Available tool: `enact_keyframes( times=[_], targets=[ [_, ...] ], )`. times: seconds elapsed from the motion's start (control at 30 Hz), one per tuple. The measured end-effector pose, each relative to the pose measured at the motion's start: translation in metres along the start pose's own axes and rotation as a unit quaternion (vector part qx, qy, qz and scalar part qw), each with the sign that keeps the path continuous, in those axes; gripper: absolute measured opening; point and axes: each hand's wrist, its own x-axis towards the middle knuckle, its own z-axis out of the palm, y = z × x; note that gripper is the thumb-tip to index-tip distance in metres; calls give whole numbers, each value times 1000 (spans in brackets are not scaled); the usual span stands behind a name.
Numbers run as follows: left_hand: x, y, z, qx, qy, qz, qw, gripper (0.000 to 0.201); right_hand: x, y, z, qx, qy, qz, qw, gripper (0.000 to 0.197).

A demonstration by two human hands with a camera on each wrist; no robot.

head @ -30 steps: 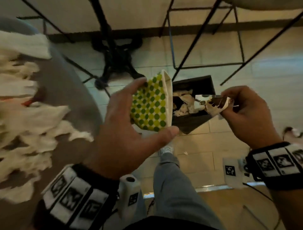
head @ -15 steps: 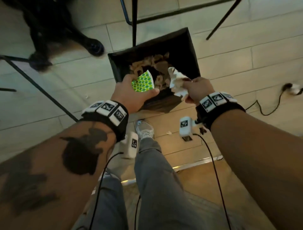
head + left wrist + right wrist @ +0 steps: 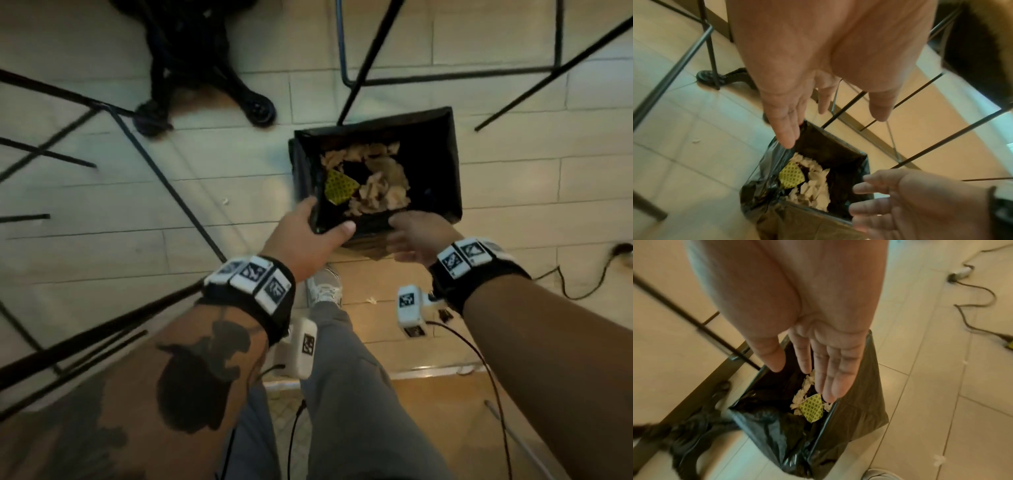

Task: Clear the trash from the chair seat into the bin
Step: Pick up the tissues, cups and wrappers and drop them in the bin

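Observation:
A bin [image 3: 435, 164] with a black liner stands on the tiled floor, holding crumpled white paper [image 3: 380, 188] and a green-dotted yellow paper piece [image 3: 340, 187]. My left hand [image 3: 308, 233] hovers over the bin's near left corner, fingers straight and empty; in the left wrist view the left hand [image 3: 824, 100] hangs above the dotted piece [image 3: 791, 176]. My right hand [image 3: 418, 236] is over the near right rim, also empty. In the right wrist view the right hand [image 3: 803, 366] has straight fingers above the dotted piece [image 3: 812, 408]. The chair seat is out of view.
Thin black chair legs [image 3: 164, 178] cross the floor to the left and behind the bin. A black table base [image 3: 205, 68] stands at the back. A cable [image 3: 582, 274] trails at right. My shoe [image 3: 325, 291] and a paper scrap [image 3: 371, 300] sit just before the bin.
Both hands went from the chair side to above the bin. The left let go of the dotted paper and the right let go of its crumpled paper; both pieces now lie inside.

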Motion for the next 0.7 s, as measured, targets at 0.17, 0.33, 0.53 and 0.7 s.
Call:
enact_keyframes(
  times=[0.17,0.33,0.53,0.7],
  targets=[
    [-107,5,-54,1,-30,77,997,45,-58,7,16,-262,8,-131,956,10],
    [-233,-8,-122,18,-16,204,979,40,-141,2,53,-411,-1,-196,891,17],
    [-366,-64,-204,-18,90,269,959,34,-272,-22,127,-403,21,-365,839,13],
    [-433,-130,-241,-31,233,252,939,29,-374,-41,190,-376,13,-502,779,21]
  ],
)
